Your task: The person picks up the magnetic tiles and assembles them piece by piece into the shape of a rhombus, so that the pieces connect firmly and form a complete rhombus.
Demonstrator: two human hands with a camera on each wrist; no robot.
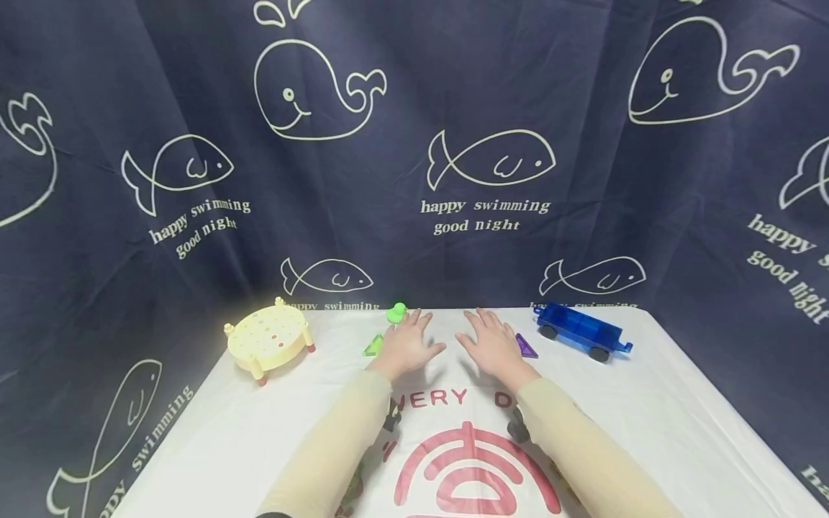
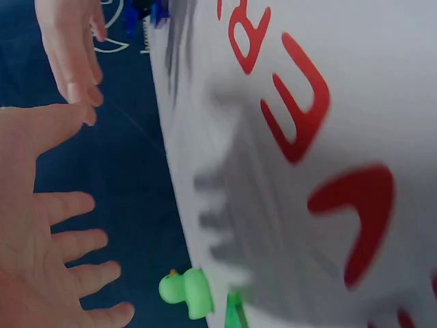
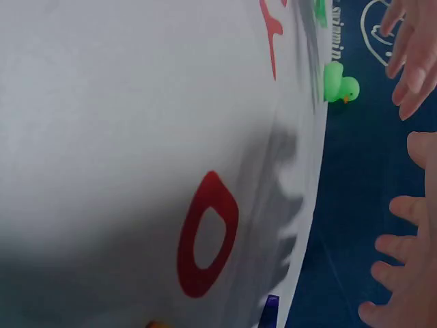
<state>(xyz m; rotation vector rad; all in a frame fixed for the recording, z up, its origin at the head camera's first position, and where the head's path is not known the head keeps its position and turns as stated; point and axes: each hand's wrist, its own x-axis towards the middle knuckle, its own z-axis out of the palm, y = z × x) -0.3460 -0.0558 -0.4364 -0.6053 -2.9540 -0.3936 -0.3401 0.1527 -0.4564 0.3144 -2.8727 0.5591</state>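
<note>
Both hands hover above the white tabletop with fingers spread and palms down. My left hand [image 1: 408, 347] holds nothing; a bright green toy duck [image 1: 396, 312] sits beyond its fingers, and a light green triangle piece [image 1: 373, 346] lies just to its left, partly hidden in the left wrist view. My right hand [image 1: 495, 347] is likewise without any object, its thumb pointing toward the left hand. A purple triangle piece [image 1: 526, 347] lies right of it, partly covered by that hand. Shadows of the fingers fall on the cloth in both wrist views.
A pale yellow round toy with short legs and dotted holes [image 1: 268, 338] stands at the table's left. On the right is a translucent blue wheeled toy wagon [image 1: 579, 331]. The white tablecloth [image 1: 654, 403] carries red print. A dark curtain [image 1: 414, 93] with whales and fish hangs behind.
</note>
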